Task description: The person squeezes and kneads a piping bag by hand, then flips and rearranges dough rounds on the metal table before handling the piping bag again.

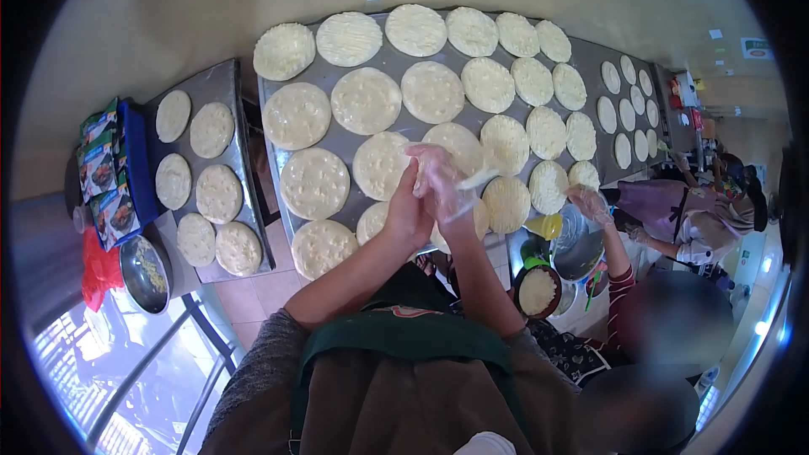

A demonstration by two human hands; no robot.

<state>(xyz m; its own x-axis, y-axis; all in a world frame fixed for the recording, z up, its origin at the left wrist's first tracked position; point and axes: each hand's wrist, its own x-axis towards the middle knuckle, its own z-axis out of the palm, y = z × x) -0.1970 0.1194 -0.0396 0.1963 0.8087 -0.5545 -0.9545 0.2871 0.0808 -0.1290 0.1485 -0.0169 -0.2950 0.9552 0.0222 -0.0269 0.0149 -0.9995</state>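
My right hand (444, 181), in a clear plastic glove, is over the middle of a large tray (379, 198) of dough rounds. My bare left hand (408, 212) meets it from the left, thumb up, its fingers closed against the glove. The right fingers are blurred and partly hidden. A pale, smeared strip (479, 178) sticks out to the right of the glove; I cannot make out what it is. Below my hands are flat dough rounds (385, 166). Those at left look dimpled and glossy; a round on the right (506, 205) has a ridged, creamy top.
Another tray (253, 232) of dough rounds stands at left, beside a blue bin (133, 194) of packets and a bowl (145, 274). At right, a co-worker's gloved hand (590, 204) touches a round near a metal bowl (581, 244). Farther right are more rounds (624, 115) and people.
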